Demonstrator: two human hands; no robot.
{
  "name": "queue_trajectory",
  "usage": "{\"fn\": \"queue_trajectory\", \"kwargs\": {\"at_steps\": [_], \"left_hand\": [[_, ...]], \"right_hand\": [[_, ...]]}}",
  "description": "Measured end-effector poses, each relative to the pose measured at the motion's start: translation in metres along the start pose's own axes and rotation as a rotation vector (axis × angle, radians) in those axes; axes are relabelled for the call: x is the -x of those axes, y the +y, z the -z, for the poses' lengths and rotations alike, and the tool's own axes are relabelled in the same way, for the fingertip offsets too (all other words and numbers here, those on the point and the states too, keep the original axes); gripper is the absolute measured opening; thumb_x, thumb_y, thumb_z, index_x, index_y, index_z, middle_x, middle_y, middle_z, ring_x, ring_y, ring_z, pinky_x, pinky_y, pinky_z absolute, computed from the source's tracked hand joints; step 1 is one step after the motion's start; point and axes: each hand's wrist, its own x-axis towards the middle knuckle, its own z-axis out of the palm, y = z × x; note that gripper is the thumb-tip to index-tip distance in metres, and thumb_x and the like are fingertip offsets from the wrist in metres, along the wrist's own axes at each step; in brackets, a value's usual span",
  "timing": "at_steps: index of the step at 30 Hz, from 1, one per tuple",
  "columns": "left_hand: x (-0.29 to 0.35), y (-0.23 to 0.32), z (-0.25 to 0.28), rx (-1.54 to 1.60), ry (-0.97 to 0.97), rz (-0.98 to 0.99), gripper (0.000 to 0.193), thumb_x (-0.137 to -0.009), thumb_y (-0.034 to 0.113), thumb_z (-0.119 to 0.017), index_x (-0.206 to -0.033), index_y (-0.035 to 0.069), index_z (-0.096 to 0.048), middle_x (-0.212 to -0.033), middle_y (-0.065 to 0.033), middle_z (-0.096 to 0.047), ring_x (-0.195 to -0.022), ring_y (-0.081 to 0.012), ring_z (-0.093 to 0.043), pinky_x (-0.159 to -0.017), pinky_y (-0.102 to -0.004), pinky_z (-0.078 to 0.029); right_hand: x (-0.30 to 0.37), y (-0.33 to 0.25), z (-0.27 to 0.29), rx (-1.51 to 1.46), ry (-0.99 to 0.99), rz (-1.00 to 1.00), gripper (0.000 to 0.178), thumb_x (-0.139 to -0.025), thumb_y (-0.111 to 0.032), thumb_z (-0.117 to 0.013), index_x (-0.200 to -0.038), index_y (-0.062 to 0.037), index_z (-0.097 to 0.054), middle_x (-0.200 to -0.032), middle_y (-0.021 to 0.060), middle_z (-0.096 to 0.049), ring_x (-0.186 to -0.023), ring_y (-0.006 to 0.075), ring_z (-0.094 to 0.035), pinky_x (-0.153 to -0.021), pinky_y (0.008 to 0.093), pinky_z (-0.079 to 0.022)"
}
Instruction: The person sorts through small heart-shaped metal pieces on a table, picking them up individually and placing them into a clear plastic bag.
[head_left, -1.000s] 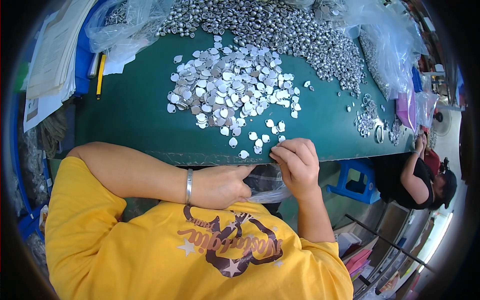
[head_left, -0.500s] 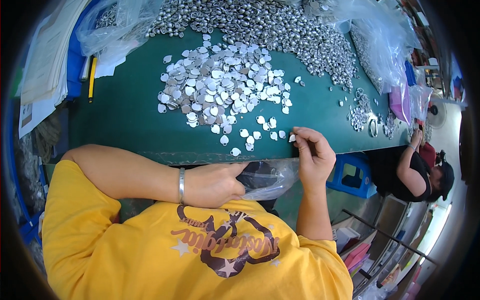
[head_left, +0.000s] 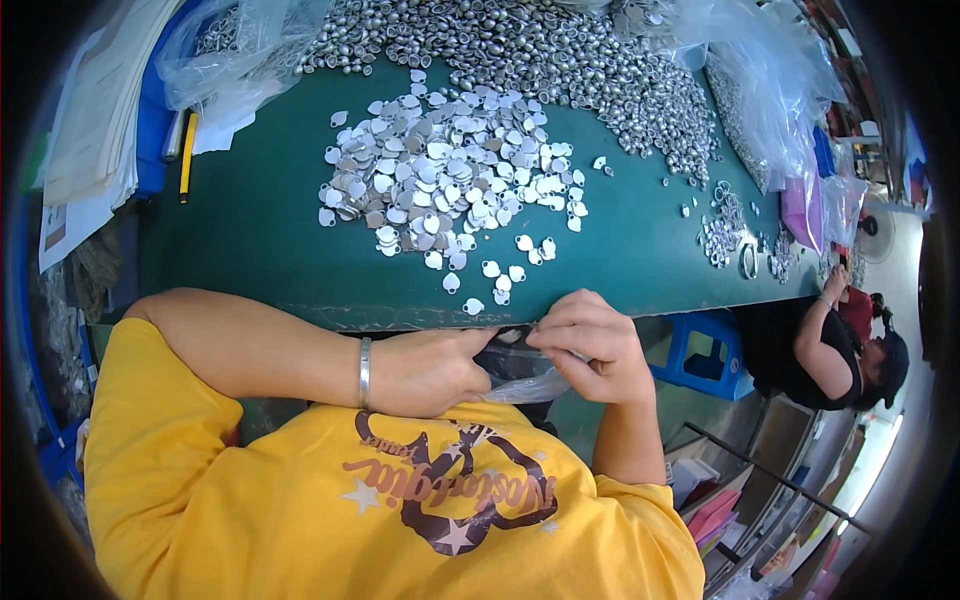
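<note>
My right hand has moved in from the right, where it was pinching one silver tag, and now sits at the near edge of the surface, over the clear bag. Thumb and fingertips are drawn together; I can't tell whether a tag is between them. Three tags have gone from the near edge beside it, so I judge another little lot is going into the bag. My left hand is curled on the bag's lip, forefinger held out straight. Something pale shows in the bag's mouth, too blurred to name. The remaining loose tags lie just left of my right hand, the main tag pile beyond them. Small metal pieces fill the far-right plastic bag; others show in the far-left plastic bag.
</note>
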Motion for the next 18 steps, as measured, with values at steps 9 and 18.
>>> {"fn": "queue_trajectory", "kwargs": {"at_steps": [9, 18], "left_hand": [[0.000, 0.004, 0.006, 0.026, -0.042, 0.027, 0.014, -0.079, 0.011, -0.067, -0.092, 0.009, -0.073, -0.129, -0.0400, -0.040, -0.093, -0.0428, -0.061, -0.080, -0.0380, -0.051], [0.000, 0.002, 0.004, 0.007, -0.038, 0.016, 0.012, -0.080, 0.009, -0.065, -0.089, 0.008, -0.073, -0.132, -0.0406, -0.036, -0.090, -0.0422, -0.062, -0.080, -0.0371, -0.051]], "right_hand": [[-0.023, 0.022, -0.015, 0.299, 0.481, -0.132, 0.020, -0.072, 0.008, -0.069, -0.090, -0.0007, -0.067, -0.093, 0.0118, -0.066, -0.078, 0.0256, -0.062, -0.068, 0.0304, -0.051], [-0.036, 0.012, -0.022, 0.335, 0.385, -0.081, 0.028, -0.072, 0.004, -0.071, -0.099, -0.0022, -0.067, -0.091, 0.0104, -0.060, -0.076, 0.0255, -0.055, -0.067, 0.0331, -0.047]]}}
